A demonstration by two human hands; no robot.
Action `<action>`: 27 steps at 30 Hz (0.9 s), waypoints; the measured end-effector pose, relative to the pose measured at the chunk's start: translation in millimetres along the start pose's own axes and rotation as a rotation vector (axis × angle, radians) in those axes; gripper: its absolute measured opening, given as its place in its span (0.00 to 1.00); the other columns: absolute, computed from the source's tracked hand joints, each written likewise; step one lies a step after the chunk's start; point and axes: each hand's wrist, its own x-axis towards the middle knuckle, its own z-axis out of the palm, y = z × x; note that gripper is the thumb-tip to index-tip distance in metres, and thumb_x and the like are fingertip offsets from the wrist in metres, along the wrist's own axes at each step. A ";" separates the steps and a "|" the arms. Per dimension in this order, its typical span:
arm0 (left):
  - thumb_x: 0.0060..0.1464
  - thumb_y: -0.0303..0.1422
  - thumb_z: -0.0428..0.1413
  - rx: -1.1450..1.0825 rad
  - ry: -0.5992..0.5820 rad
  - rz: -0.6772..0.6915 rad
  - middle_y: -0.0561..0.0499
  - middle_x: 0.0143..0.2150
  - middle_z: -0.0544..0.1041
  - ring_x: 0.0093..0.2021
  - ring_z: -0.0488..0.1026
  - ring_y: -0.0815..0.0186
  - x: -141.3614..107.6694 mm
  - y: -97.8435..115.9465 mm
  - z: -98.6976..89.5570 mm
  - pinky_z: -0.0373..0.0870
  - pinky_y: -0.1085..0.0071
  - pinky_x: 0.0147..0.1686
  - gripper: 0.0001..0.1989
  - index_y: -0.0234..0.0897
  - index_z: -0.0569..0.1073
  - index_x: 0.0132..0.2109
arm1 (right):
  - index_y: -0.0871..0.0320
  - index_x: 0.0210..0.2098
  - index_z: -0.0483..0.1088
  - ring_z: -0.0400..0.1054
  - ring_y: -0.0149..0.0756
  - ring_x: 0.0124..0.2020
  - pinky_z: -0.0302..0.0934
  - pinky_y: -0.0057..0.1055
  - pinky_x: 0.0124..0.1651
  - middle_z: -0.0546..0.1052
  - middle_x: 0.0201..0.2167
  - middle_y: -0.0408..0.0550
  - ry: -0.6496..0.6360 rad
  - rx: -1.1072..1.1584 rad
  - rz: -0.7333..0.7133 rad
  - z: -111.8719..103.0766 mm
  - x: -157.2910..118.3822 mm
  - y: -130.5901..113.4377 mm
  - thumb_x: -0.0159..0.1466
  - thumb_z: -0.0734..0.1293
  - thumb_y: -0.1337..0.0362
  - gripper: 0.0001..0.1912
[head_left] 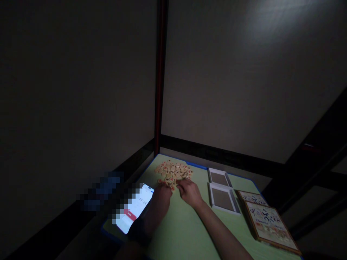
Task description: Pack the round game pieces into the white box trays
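A pile of round wooden pieces (175,169) with red and dark markings lies near the far end of the green table (187,231). At the near edge of the pile is my left hand (162,193), its back toward the camera and its fingertips mostly hidden. My right hand (188,191) touches the pile's near right side, fingers bent and drawn together; any piece between them is too small to make out.
Left of my left hand lies a lit phone (135,208). Two shallow open trays, one farther (219,177) and one nearer (223,197), stand right of my right hand. Two printed boxes (271,222) lie at the right edge. Walls rise behind the table.
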 end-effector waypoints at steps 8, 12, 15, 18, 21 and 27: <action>0.60 0.19 0.45 0.038 0.074 -0.025 0.37 0.46 0.79 0.46 0.76 0.56 4.2 -0.2 7.4 0.73 0.63 0.46 0.18 0.30 0.78 0.45 | 0.56 0.41 0.77 0.73 0.39 0.41 0.65 0.31 0.47 0.81 0.38 0.49 0.062 0.055 -0.011 2.7 -1.5 2.9 0.65 0.64 0.68 0.10; 0.57 0.17 0.43 0.017 0.124 0.048 0.37 0.46 0.78 0.47 0.75 0.57 -2.3 -2.4 11.5 0.72 0.61 0.48 0.20 0.30 0.78 0.46 | 0.58 0.43 0.77 0.72 0.38 0.44 0.63 0.30 0.51 0.81 0.42 0.50 0.008 -0.014 0.035 -7.7 12.7 2.5 0.68 0.60 0.67 0.13; 0.58 0.17 0.43 0.018 0.132 0.033 0.38 0.47 0.77 0.46 0.74 0.58 -7.8 -1.1 12.2 0.71 0.62 0.47 0.20 0.30 0.76 0.48 | 0.58 0.45 0.77 0.71 0.39 0.47 0.61 0.31 0.52 0.80 0.44 0.51 -0.137 -0.156 0.046 -20.1 32.7 0.4 0.69 0.60 0.66 0.14; 0.58 0.18 0.44 0.032 0.137 0.004 0.38 0.47 0.76 0.47 0.74 0.57 -12.9 5.2 12.2 0.71 0.62 0.46 0.19 0.30 0.76 0.47 | 0.56 0.41 0.78 0.71 0.38 0.48 0.61 0.28 0.51 0.79 0.44 0.50 -0.256 -0.214 0.002 -29.1 52.7 -4.8 0.67 0.61 0.67 0.12; 0.56 0.16 0.45 0.065 0.108 0.038 0.37 0.47 0.77 0.49 0.73 0.54 -16.9 12.7 14.3 0.70 0.60 0.46 0.18 0.30 0.77 0.45 | 0.57 0.40 0.78 0.72 0.39 0.48 0.62 0.28 0.48 0.79 0.44 0.52 -0.349 -0.271 -0.024 -31.6 67.9 -12.9 0.66 0.61 0.68 0.12; 0.56 0.16 0.48 0.093 0.100 0.121 0.37 0.45 0.78 0.47 0.74 0.54 -18.0 16.5 23.8 0.72 0.60 0.44 0.16 0.29 0.77 0.45 | 0.60 0.44 0.77 0.72 0.45 0.48 0.65 0.32 0.45 0.78 0.45 0.58 -0.479 -0.381 -0.065 -28.4 86.9 -27.6 0.65 0.61 0.72 0.14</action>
